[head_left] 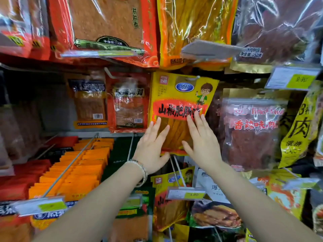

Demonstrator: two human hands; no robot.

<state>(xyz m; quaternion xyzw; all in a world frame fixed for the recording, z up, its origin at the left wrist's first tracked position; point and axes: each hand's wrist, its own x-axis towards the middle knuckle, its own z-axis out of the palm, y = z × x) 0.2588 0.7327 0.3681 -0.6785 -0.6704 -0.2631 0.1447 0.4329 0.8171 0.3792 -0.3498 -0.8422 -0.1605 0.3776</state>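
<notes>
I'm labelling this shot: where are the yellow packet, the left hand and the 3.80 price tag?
yellow packet [180, 109], head view, red title band.
left hand [151, 149], head view, back of the hand.
3.80 price tag [194, 194], head view, its yellow strip.

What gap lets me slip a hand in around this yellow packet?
Free: the dark gap below the left hand, between the orange packs and the hook rods. Crowded: right, against the clear red packet, and above, under the overhanging bags.
</notes>
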